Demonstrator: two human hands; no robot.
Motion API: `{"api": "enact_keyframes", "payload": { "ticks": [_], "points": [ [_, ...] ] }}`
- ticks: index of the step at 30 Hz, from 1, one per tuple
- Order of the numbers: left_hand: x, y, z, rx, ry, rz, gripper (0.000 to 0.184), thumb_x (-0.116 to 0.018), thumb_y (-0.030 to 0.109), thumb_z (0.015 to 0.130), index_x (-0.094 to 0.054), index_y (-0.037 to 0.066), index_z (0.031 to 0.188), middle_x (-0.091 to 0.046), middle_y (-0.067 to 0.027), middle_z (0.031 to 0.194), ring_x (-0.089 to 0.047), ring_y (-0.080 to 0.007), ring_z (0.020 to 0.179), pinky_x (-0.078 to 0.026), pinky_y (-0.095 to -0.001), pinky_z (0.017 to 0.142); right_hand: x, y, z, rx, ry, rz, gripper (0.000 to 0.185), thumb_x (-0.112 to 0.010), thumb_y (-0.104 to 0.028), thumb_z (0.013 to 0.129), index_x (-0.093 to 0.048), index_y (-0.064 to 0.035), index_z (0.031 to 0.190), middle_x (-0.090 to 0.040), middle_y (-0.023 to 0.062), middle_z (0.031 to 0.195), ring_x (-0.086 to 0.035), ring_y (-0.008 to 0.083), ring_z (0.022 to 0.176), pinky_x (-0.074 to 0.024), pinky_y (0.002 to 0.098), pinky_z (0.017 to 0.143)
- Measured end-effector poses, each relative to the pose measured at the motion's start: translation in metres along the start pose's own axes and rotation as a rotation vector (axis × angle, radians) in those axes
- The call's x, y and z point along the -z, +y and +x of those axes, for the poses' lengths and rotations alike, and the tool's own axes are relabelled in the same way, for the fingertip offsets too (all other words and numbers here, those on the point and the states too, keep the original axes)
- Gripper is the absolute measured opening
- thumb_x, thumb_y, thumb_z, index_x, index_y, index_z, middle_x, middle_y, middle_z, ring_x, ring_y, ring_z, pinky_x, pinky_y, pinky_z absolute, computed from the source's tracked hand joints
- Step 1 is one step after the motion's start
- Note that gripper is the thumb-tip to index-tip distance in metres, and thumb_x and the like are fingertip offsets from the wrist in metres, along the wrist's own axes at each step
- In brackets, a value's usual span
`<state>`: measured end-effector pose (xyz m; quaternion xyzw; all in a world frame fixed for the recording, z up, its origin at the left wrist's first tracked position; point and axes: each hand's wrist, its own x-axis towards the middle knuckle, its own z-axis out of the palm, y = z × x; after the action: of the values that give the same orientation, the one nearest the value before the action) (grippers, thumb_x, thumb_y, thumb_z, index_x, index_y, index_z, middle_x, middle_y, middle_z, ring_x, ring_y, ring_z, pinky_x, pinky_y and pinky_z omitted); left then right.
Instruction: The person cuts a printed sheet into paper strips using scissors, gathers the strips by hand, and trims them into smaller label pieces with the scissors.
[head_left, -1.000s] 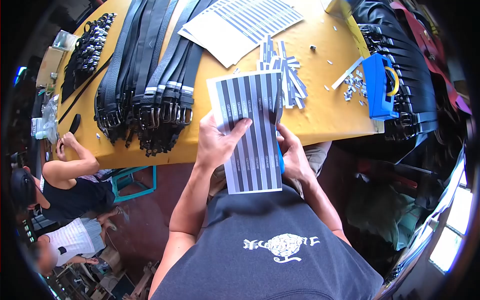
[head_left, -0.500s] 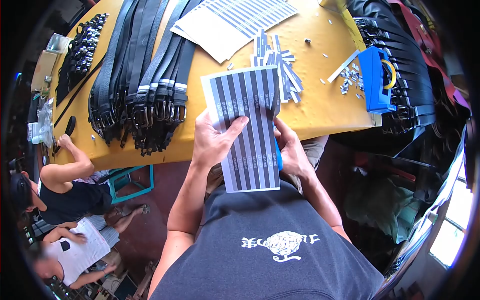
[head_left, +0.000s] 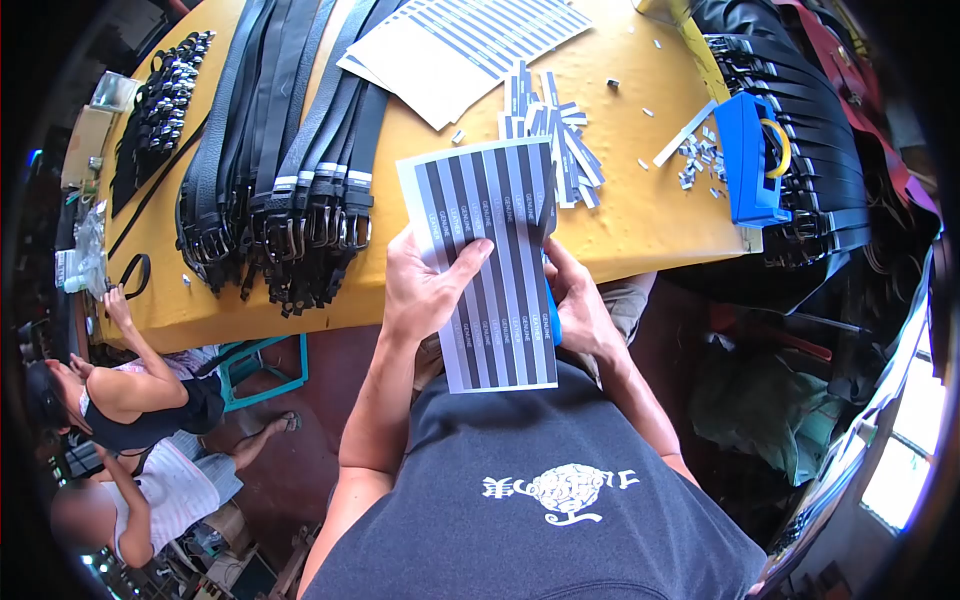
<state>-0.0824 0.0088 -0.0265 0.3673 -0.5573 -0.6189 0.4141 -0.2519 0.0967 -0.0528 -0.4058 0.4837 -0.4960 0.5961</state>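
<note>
My left hand (head_left: 432, 288) grips a striped label sheet (head_left: 490, 345) printed "GENUINE LEATHER", with the thumb pressed on its front. At the sheet's right edge, my right hand (head_left: 583, 315) is closed around what look like blue-handled scissors (head_left: 555, 322); the sheet hides most of them. Just beyond, cut label strips (head_left: 575, 160) lie in a loose pile on the yellow-covered table (head_left: 640, 230). More label sheets (head_left: 440, 60) are stacked behind that pile.
Black belts (head_left: 290, 150) with metal buckles lie left of centre. A blue tape dispenser (head_left: 745, 165) stands at the right, beside small cut scraps (head_left: 700, 160). More belts (head_left: 830, 150) hang past the right edge. Two people (head_left: 150, 400) sit at the left near a teal stool (head_left: 265, 375).
The sheet has shifted slightly left and down in view, with both hands still gripping. At the left, the two people have changed their posture and moved their arms.
</note>
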Motion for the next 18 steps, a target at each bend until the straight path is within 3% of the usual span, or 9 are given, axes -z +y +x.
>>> {"api": "enact_keyframes", "payload": {
  "ticks": [18],
  "points": [
    [0.0052,-0.0005,0.0006,0.023,-0.009,0.003,0.023,-0.067,-0.003,0.084,-0.061,-0.005,0.106,-0.069,-0.0093,0.095,-0.066,-0.0126,0.083,-0.054,-0.0253,0.076,-0.0036,0.0009,0.0031,0.034,-0.004,0.035,0.081,-0.077,-0.018,0.076,-0.032,0.0005,0.141,-0.065,0.0154,0.112,-0.062,0.0156,0.099,-0.0489,0.0299,0.085]
  ]
}}
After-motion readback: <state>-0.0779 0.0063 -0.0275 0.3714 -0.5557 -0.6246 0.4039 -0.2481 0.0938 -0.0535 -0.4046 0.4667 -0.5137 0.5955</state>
